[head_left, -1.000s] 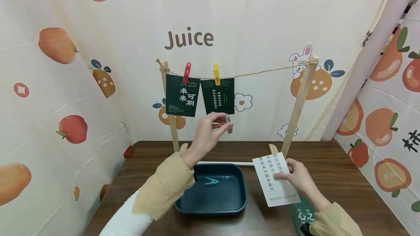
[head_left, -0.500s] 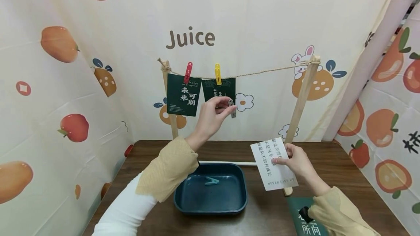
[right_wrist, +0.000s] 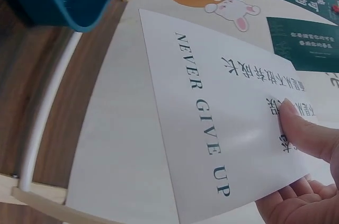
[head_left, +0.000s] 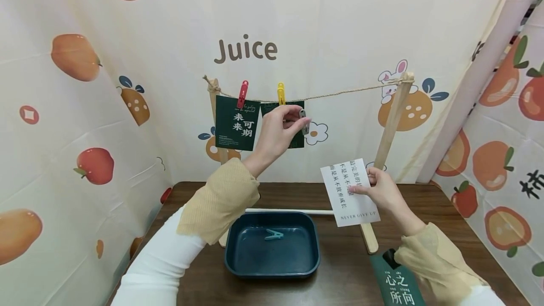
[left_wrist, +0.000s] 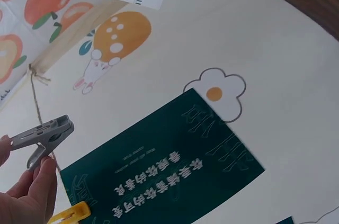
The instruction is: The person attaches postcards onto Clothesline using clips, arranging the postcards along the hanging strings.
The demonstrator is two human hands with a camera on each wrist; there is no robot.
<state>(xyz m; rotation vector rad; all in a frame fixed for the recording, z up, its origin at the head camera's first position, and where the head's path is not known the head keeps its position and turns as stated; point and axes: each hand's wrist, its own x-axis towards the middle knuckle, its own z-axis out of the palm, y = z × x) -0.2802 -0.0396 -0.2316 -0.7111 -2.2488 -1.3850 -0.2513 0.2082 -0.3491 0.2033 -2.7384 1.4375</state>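
Observation:
My left hand point(head_left: 278, 133) pinches a grey clothespin point(left_wrist: 46, 135) between thumb and fingers, in front of the second hanging card. In my right hand point(head_left: 384, 193) is a white card point(head_left: 346, 197) printed "NEVER GIVE UP", gripped by its right side with the thumb on its face. A twine line point(head_left: 340, 92) runs between two wooden posts. Near its left end hang two dark green cards: one card point(head_left: 231, 129) under a red clothespin point(head_left: 242, 94), the other card point(left_wrist: 164, 166) under a yellow clothespin point(head_left: 281, 93). My left hand partly hides the second one in the head view.
A dark blue tray point(head_left: 272, 274) with a teal clothespin point(head_left: 274, 234) in it stands on the wooden table point(head_left: 187, 268). At the right front lies a green card point(head_left: 397, 280), partly under my right sleeve. The right post point(head_left: 393, 122) rises behind the white card.
Both hands have risen: the left brings the grey clothespin up and slightly right toward the line, the right lifts the white card higher and slightly left. Both grips stay the same.

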